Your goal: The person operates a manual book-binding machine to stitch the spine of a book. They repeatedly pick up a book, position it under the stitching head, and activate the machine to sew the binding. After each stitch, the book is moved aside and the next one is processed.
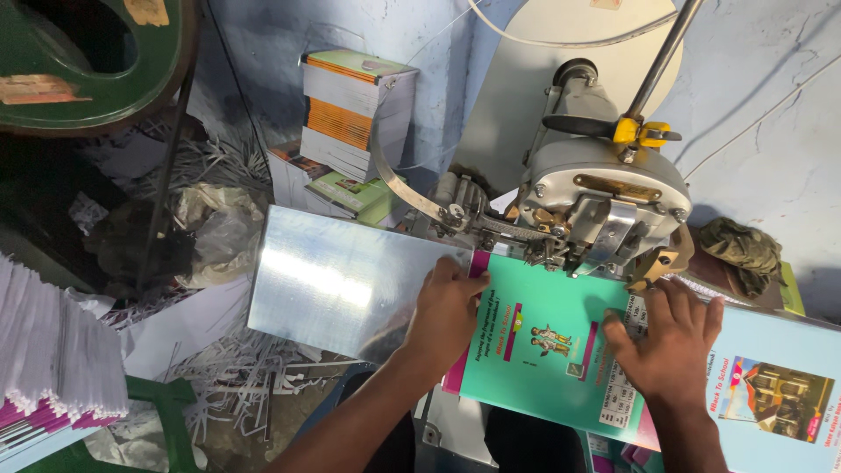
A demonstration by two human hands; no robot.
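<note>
1 green booklet (534, 346) under 1 stitching machine (600, 197); 2 hands flat: left hand (447, 311), right hand (666, 342).

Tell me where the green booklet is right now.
In the head view, the green booklet lies centre-right, flat under both hands, left hand and right hand, its top edge beneath the stitching machine head.

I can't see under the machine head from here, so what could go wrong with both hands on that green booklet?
The right hand lies flat on the green booklet just below the stitching machine head, so fingers could get caught. The left hand presses only the booklet's edge by the metal plate; the booklet may skew.
</note>
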